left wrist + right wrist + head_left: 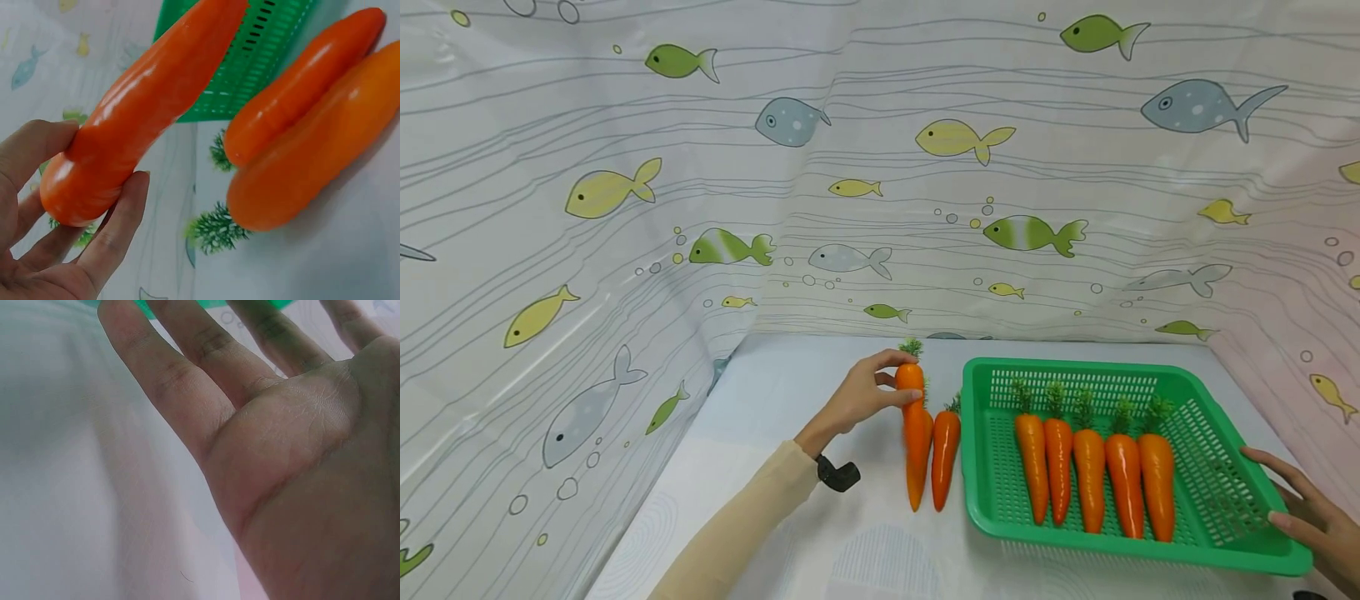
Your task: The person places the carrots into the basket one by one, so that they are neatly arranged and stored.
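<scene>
An orange carrot with a green leafy top [910, 379] is pinched near its thick end by my left hand [867, 390], thumb on one side and fingers on the other. The left wrist view shows this carrot [137, 106] raised, pointing toward the basket. Two more carrots lie side by side on the table: one [946, 458] beside the basket, the other [917, 479] partly covered by the held one. Several carrots [1089, 475] lie in a row inside a green plastic basket [1075, 546]. My right hand [1322, 525] touches the basket's right rim with extended fingers.
The basket stands on a white patterned tablecloth [880, 550], right of the loose carrots. A fish-printed sheet [880, 225] rises behind and at both sides of the table. A black strap piece [837, 473] sits at my left wrist.
</scene>
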A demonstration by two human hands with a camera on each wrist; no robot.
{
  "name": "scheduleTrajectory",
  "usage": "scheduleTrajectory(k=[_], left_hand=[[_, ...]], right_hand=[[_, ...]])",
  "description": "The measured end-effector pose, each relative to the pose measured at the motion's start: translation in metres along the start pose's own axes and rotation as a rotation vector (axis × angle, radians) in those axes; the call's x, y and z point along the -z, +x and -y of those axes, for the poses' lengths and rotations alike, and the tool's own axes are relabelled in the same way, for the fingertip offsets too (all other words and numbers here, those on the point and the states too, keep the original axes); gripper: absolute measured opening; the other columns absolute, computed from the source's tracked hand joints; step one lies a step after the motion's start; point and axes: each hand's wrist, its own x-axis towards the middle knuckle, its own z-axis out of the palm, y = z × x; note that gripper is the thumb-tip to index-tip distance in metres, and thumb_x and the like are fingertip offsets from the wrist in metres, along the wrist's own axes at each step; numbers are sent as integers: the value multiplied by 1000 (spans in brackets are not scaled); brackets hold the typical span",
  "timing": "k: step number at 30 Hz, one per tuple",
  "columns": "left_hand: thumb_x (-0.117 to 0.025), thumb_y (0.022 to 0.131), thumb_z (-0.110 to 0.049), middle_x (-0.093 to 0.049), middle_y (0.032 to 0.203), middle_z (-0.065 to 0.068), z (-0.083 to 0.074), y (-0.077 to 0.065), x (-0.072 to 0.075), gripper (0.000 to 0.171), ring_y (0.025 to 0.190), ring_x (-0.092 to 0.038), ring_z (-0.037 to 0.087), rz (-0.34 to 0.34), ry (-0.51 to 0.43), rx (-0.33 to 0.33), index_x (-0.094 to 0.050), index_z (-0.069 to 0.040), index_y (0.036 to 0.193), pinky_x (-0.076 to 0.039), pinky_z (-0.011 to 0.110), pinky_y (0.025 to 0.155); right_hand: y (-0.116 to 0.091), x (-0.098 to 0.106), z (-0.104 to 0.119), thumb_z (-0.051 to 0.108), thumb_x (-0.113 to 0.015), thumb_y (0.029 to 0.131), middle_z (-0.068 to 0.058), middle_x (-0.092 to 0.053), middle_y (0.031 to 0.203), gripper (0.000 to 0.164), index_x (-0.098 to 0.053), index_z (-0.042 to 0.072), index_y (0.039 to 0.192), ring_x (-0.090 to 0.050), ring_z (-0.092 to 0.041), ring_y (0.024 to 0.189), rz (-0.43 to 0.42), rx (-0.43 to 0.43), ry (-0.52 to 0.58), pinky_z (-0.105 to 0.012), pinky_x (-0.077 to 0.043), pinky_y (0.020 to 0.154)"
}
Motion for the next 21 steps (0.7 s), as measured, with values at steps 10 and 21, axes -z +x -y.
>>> scheduleTrajectory(k=[10,21], left_hand=[[-79,94,-26,-62,131,0,-16,9,-12,49,102,-68,25,36,-18,-36,-62,-14,138,-61,38,84],[-80,93,-26,-61,131,-2,-32,21,-29,45,100,-68,24,72,-36,-78,-64,-20,135,-60,42,84]], right_hand=[[0,-2,2,-12,-36,104,26,-24,141,82,0,27,167,-48,17,113,-1,-2,-20,-32,-61,67],[0,1,-2,-13,-35,105,26,-26,142,82,1,26,167,-51,14,114,22,18,13,-33,-61,68]])
